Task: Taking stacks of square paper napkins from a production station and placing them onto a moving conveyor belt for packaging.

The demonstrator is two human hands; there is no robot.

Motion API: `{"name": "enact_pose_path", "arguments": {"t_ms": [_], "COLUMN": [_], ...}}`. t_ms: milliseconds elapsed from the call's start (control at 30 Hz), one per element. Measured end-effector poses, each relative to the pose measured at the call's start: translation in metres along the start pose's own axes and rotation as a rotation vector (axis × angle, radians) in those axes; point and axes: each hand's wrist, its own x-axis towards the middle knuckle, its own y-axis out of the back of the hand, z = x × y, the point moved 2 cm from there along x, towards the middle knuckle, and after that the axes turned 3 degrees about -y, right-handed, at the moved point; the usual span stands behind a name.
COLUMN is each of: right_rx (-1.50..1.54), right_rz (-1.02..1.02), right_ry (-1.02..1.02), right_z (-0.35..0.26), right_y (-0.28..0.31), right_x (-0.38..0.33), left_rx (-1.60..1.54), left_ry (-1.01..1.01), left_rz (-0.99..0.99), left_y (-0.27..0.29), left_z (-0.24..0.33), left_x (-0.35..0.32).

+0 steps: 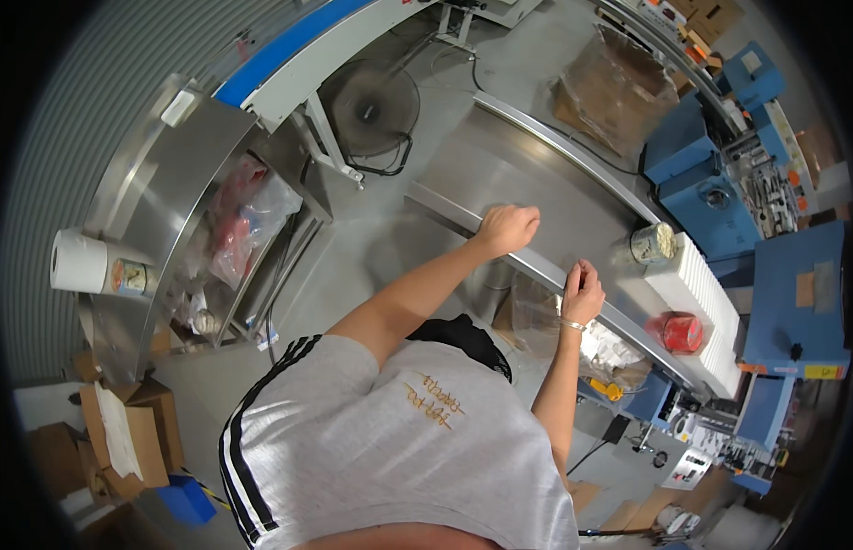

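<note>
My left hand (509, 229) is over the near raised edge of a stainless steel table (536, 174), its fingers curled in. What those fingers hold, if anything, is hidden. To its right my right hand (584, 293), with a band on the wrist, is above the same edge, fingers bent and drawn together. Anything between its fingertips is too small to make out. Nearest to the right hand on the table are a glass jar (653, 243) with pale contents, a red container (683, 334) and a long stack of white sheets (697, 284).
A steel bench (160, 211) on the left bears a white paper roll (78, 261) and a small jar (130, 277). A floor fan (368, 110) stands beyond. Blue machines (710, 206) line the right; cardboard boxes (137, 431) lie at lower left. Plastic bags hang below the table.
</note>
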Motion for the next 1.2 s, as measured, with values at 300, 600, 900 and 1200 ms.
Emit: {"name": "enact_pose_path", "arguments": {"t_ms": [300, 600, 900, 1200], "right_rx": [0.081, -0.003, -0.618, -0.798], "right_rz": [-0.049, -0.195, 0.145, 0.129], "right_ry": [-0.002, -0.436, -0.575, -0.938], "right_z": [0.001, 0.000, -0.056, -0.051], "right_y": [0.000, -0.013, -0.052, -0.059], "right_x": [0.005, 0.012, 0.000, -0.019], "left_rx": [-0.478, -0.698, -0.208, 0.081], "left_ry": [0.048, 0.451, 0.574, 0.556], "left_rz": [0.133, 0.453, 0.504, 0.243], "left_y": [0.008, 0.162, 0.307, 0.290], "left_z": [-0.016, -0.170, -0.386, -0.468], "left_x": [-0.001, 0.014, 0.044, 0.113]}}
